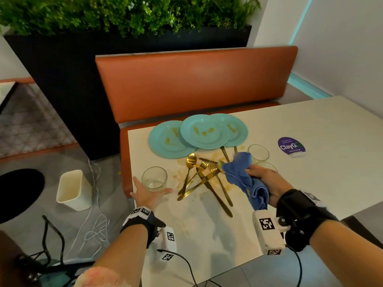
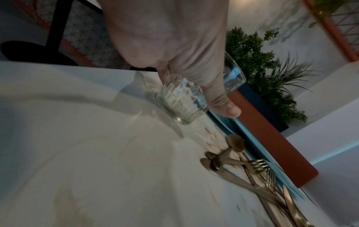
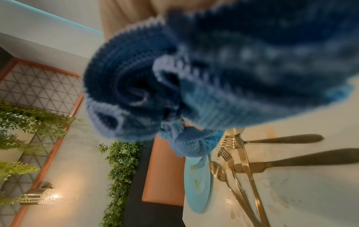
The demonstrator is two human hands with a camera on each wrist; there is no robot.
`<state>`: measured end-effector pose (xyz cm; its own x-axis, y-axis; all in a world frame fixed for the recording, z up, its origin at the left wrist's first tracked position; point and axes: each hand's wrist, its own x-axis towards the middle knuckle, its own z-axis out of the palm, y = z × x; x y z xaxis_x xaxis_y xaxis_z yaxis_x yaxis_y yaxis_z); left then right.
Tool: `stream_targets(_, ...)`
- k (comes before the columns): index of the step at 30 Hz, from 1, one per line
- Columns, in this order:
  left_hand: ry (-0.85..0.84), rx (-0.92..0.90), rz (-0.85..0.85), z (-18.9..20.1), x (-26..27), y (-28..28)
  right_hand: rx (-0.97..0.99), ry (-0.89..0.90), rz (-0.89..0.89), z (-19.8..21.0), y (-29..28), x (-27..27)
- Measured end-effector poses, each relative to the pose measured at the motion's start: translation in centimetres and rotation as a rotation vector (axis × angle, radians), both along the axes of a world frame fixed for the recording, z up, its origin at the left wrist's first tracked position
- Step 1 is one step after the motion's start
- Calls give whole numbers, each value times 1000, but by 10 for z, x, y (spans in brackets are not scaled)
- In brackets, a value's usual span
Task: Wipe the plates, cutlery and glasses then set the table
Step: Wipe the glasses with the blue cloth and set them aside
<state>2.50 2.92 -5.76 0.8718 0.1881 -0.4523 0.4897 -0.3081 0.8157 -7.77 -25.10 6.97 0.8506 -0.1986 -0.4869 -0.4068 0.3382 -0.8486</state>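
Three turquoise plates with yellow smears overlap at the far side of the white table. Gold cutlery lies in a crossed heap in front of them. A clear glass stands near the table's left edge. My left hand is spread around its near side, fingers on the left, thumb along the right wall. My right hand grips a bunched blue cloth just above the fork tips. The cloth fills the right wrist view. Two more glasses stand behind the cloth, one partly hidden.
Brown spill stains mark the table around the cutlery. A purple sticker sits at the right. An orange bench runs behind the table. On the floor to the left are a white bin and loose cables.
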Motion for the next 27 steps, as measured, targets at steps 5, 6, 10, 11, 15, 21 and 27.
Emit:
stream_targets(5, 29, 79, -19, 4, 4, 1, 44, -9, 7, 3, -7, -5)
stream_targets(6, -8, 107, -19, 5, 3, 3, 53, -17, 21, 3, -9, -6)
stream_targets(10, -326, 154, 50, 23, -11, -4, 121, -35, -10, 5, -18, -12)
stream_targets(11, -429, 189, 41, 31, -13, -11, 143, -51, -42, 8, -22, -14)
stream_targets(15, -715, 176, -158, 64, -13, -66, 187, -98, -171, 18, -45, -22)
stream_targets(21, -515, 83, -623, 56, -34, -174, 142, -137, -301, 42, -88, -36)
stream_targets(27, -292, 60, -692, 23, -56, -257, 60, -17, -426, 25, -149, -35)
